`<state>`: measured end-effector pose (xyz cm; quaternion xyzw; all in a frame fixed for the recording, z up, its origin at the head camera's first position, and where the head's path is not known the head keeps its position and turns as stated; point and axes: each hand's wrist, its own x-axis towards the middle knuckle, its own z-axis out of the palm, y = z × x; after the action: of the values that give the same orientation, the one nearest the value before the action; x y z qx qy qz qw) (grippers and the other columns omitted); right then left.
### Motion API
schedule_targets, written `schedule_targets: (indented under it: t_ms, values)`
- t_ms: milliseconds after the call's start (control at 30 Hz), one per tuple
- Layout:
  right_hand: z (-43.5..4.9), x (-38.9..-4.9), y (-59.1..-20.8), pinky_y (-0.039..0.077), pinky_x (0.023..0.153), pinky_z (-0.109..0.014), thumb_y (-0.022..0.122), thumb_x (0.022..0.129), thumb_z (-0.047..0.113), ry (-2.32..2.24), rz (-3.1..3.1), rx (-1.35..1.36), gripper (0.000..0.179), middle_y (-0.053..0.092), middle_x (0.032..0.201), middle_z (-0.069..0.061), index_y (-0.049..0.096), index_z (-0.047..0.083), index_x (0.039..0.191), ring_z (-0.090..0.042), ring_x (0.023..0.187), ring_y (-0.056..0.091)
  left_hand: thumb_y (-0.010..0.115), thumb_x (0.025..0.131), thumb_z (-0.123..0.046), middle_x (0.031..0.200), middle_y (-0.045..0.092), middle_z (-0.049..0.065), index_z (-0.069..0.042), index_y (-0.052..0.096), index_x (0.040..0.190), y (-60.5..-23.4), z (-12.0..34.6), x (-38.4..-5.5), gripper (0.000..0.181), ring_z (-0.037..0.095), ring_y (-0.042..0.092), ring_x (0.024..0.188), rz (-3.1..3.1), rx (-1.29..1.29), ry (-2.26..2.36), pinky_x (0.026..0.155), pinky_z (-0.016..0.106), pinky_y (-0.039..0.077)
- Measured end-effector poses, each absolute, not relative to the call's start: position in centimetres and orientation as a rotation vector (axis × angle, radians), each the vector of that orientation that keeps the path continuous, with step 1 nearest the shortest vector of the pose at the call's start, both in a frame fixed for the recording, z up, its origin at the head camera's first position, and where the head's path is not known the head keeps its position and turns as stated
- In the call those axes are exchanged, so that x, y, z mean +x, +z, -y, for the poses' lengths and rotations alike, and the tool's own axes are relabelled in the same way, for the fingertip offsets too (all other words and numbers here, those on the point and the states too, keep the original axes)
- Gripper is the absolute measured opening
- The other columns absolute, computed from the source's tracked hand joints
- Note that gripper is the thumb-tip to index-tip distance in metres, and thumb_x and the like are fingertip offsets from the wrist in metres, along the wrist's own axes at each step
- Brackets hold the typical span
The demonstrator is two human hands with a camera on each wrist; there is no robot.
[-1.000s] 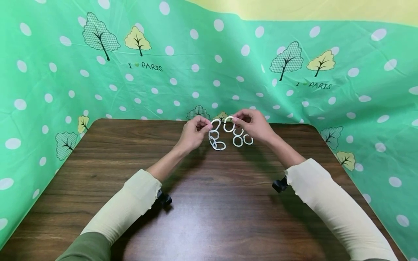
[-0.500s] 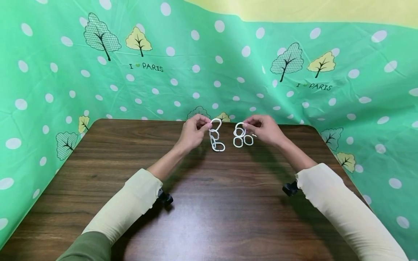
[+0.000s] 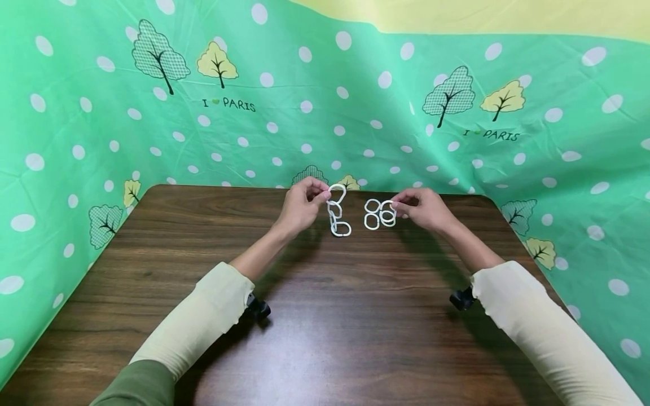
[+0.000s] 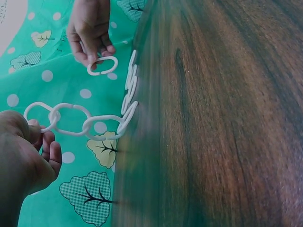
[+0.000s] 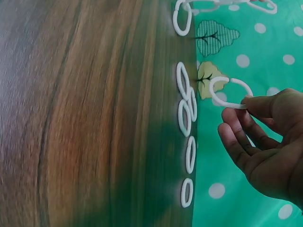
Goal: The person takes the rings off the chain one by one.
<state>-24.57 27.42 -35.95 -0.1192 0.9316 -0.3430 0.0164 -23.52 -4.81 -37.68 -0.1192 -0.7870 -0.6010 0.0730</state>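
My left hand (image 3: 303, 206) pinches the end link of a white plastic link chain (image 4: 105, 117) between thumb and fingers. The chain hangs down and its lower end lies on the table. A single white link (image 5: 212, 92) with a small gap in its ring is pinched between thumb and fingertips of my right hand (image 3: 426, 210). This link is apart from the chain and held above the table. Several loose white links (image 3: 372, 229) lie beneath and to the left of my right hand; in the head view the held link overlaps one of them.
The brown wooden table (image 3: 315, 316) has its back edge just beyond the links. Behind and at both sides hangs a green dotted cloth (image 3: 284, 84) printed with trees. A black wrist camera (image 3: 462, 299) sits under the right sleeve, another black camera (image 3: 259, 309) under the left.
My right hand has moved right and slightly nearer, carrying its single link away from the chain and over the loose links. My left hand stays in place with the chain.
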Motion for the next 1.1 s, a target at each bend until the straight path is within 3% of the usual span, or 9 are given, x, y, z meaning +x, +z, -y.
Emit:
schedule_targets:
  t_ms: [200,267,367,567,800,1100]
  values:
    - [-28.7,-25.0,-36.5,0.055,0.069,-0.027,0.069,0.114,0.021,-1.011,-2.888,-0.325,0.032,0.080,0.107,-0.024,0.078,-0.004,0.131,-0.038,0.094,0.077,0.074,0.109,-0.007,0.108,0.078,0.014,-0.002,0.074,0.117,-37.7,4.8,-23.5,0.009,0.027,0.068,0.100,2.356,-0.362,-1.824,0.084,0.027,0.050]
    - [-29.1,-25.2,-36.6,0.055,0.070,-0.028,0.069,0.114,0.022,-0.982,-2.883,-0.314,0.033,0.079,0.108,-0.025,0.077,-0.004,0.133,-0.039,0.096,0.077,0.074,0.109,-0.006,0.108,0.078,0.015,-0.002,0.074,0.117,-37.7,4.8,-23.5,0.009,0.033,0.070,0.104,2.355,-0.361,-1.833,0.084,0.027,0.051]
    - [-29.7,-25.4,-36.7,0.056,0.073,-0.028,0.069,0.114,0.023,-0.939,-2.867,-0.285,0.035,0.079,0.111,-0.024,0.077,-0.004,0.135,-0.040,0.100,0.078,0.074,0.108,-0.007,0.110,0.078,0.014,-0.003,0.074,0.117,-37.7,4.8,-23.5,0.010,0.033,0.071,0.104,2.362,-0.349,-1.839,0.083,0.026,0.051]
    - [-30.9,-25.8,-37.2,0.062,0.077,-0.031,0.071,0.112,0.020,-0.895,-2.842,-0.215,0.032,0.082,0.109,-0.022,0.078,-0.005,0.132,-0.034,0.097,0.080,0.076,0.108,-0.008,0.110,0.078,0.012,-0.005,0.075,0.118,-37.7,5.0,-23.6,0.010,0.019,0.067,0.096,2.376,-0.330,-1.835,0.081,0.025,0.052]
    - [-31.8,-26.1,-37.9,0.067,0.076,-0.036,0.074,0.110,0.014,-0.917,-2.790,-0.147,0.027,0.082,0.099,-0.018,0.078,-0.008,0.126,-0.021,0.087,0.078,0.075,0.108,-0.008,0.107,0.077,0.011,-0.005,0.074,0.118,-37.8,5.0,-23.6,0.011,0.021,0.067,0.095,2.381,-0.333,-1.847,0.078,0.024,0.052]
    - [-32.3,-26.3,-38.2,0.067,0.073,-0.035,0.078,0.106,0.012,-0.873,-2.814,-0.093,0.021,0.083,0.089,-0.015,0.081,-0.007,0.117,-0.019,0.079,0.077,0.076,0.108,-0.008,0.104,0.079,0.016,-0.004,0.074,0.116,-37.6,4.8,-23.6,0.009,0.022,0.067,0.087,2.368,-0.353,-1.871,0.071,0.021,0.052]
